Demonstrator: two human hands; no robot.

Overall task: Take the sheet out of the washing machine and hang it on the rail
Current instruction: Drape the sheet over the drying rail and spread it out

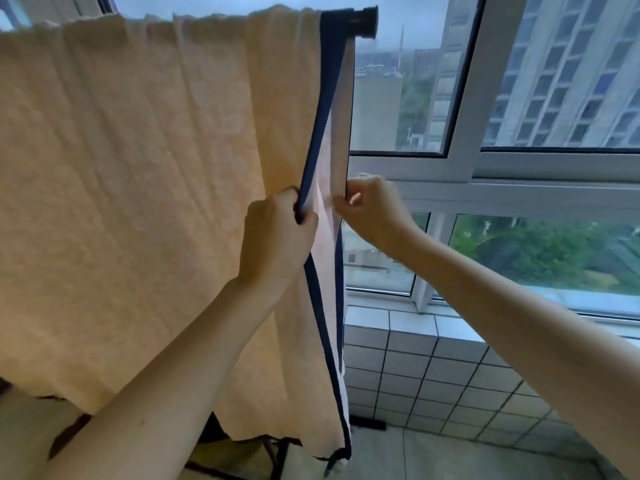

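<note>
A pale yellow sheet (138, 168) with a dark blue border hangs draped over the rail (365, 20), whose black end cap sticks out at the top right. My left hand (277, 237) grips the front layer's blue-edged side at mid height. My right hand (370, 209) pinches the edge of the back layer just to the right. The two layers are held slightly apart. The washing machine is not in view.
A large window (467, 161) with white frames stands right behind the rail. Below it runs a white tiled ledge and wall (433, 368). The dark legs of the drying rack (277, 459) show under the sheet on the tiled floor.
</note>
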